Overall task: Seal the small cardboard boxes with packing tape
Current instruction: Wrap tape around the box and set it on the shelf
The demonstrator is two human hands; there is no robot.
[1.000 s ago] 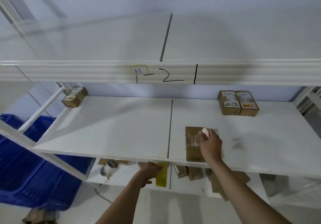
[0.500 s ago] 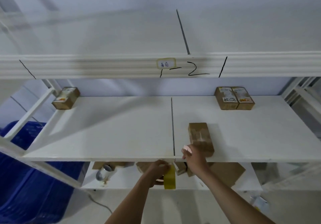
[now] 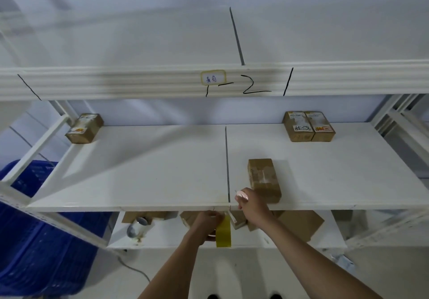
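A small brown cardboard box point(image 3: 263, 179) lies on the white middle shelf point(image 3: 144, 171), near its front edge, with shiny tape across its top. My left hand point(image 3: 205, 225) grips a yellowish roll of packing tape point(image 3: 223, 232) just below the shelf's front edge. My right hand point(image 3: 251, 207) is at the box's near left corner, fingers curled round a small pale pink object point(image 3: 241, 199). A thin strand seems to run from that hand toward the roll.
Two labelled boxes point(image 3: 308, 125) stand side by side at the back right, one more box point(image 3: 84, 128) at the back left. Cardboard pieces point(image 3: 299, 223) and a clear tape roll point(image 3: 138, 228) lie on the lower shelf. A blue crate point(image 3: 41, 240) stands at the left.
My right hand has come off the top of the box back to its near left corner at the shelf edge. The left hand keeps the tape roll below the edge. The view shifted left.
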